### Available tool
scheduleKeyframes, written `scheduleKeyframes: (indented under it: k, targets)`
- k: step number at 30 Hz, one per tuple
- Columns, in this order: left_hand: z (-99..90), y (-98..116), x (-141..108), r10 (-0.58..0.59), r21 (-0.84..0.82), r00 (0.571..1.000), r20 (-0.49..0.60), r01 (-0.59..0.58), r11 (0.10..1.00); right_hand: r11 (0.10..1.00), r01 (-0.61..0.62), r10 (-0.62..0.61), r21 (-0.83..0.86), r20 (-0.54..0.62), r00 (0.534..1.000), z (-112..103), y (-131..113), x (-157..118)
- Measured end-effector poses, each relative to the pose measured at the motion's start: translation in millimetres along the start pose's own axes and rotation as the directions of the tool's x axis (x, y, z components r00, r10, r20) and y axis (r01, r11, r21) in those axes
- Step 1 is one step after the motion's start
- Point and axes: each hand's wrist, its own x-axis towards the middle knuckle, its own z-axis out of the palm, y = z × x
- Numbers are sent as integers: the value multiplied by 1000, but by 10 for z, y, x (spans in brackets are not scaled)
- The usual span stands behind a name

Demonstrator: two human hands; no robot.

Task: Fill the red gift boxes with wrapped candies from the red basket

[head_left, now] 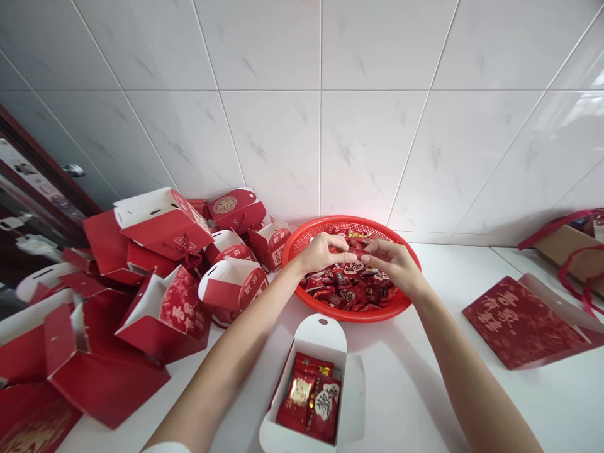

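Both hands are over a red plastic basket (291, 242) heaped with red-wrapped candies (346, 296). Between the fingertips of my left hand (325, 251) and my right hand (395, 263) is a small red candy packet (359, 253), pinched from both sides. The fingers partly cover it. In front of the basket stands an open gift box (346, 377), white inside, its flaps folded outward. Red and gold candy packets (309, 399) lie inside it.
Many red gift boxes (163, 220), several of them open, pile up on the left. A flat red box (523, 321) lies on the right, near a brown carton (561, 251) with red ribbon. A white tiled wall (368, 138) rises behind the basket.
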Motion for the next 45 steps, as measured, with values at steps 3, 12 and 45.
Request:
scheduleKeyframes:
  k: [3,12,45]
  targets:
    - [16,34,-10,-52,-65,999,15,53,996,1000,-1,1,-14,12,1000,-3,-5,1]
    - [81,149,-67,-78,-75,994,-81,72,995,997,46,-45,-65,24,999,48,-74,3]
    - [-96,813,-601,-76,-59,930,-360,59,997,986,29,-39,162,64,997,403,-579,-250]
